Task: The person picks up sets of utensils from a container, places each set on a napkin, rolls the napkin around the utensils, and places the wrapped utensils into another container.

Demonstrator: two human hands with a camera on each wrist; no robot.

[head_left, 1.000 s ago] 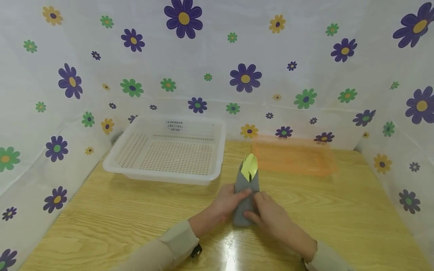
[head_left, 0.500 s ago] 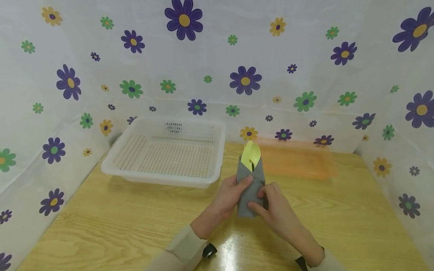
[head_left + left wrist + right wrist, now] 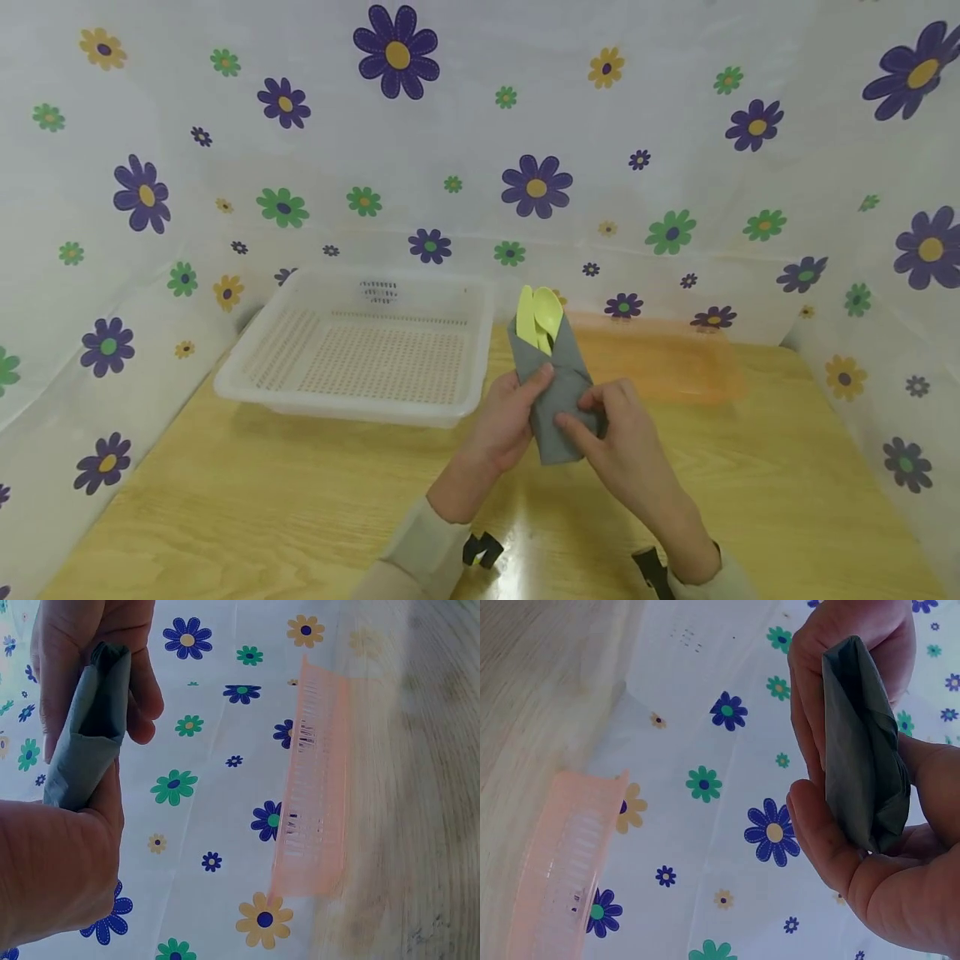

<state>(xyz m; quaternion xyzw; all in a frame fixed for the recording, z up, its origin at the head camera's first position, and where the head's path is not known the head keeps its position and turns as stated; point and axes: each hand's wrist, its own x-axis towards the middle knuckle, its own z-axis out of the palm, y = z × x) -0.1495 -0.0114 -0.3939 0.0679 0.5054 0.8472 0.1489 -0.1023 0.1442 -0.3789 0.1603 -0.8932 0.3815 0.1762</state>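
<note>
A folded grey napkin (image 3: 566, 383) is wrapped as a pouch round yellow-green cutlery. A knife (image 3: 525, 315) and a spoon (image 3: 548, 312) stick out of its top; a third piece between them is mostly hidden. My left hand (image 3: 508, 421) grips the pouch from the left, thumb across its front. On the right side, my right hand (image 3: 626, 442) pinches the napkin's lower edge between thumb and fingers. Both wrist views look at the pouch's bottom end, where the napkin (image 3: 862, 757) shows open folds and no cutlery is visible. The pouch is held above the table.
A white perforated basket (image 3: 360, 410) stands on the wooden table (image 3: 300, 492) at the back left. An orange, see-through basket (image 3: 652, 392) lies at the back right. Flower-patterned white sheeting (image 3: 450, 125) encloses the back and sides.
Both hands have raised the napkin pouch away from me and tilted its top leftward. Knife and spoon now show apart. The right fingers have shifted along the napkin's right edge.
</note>
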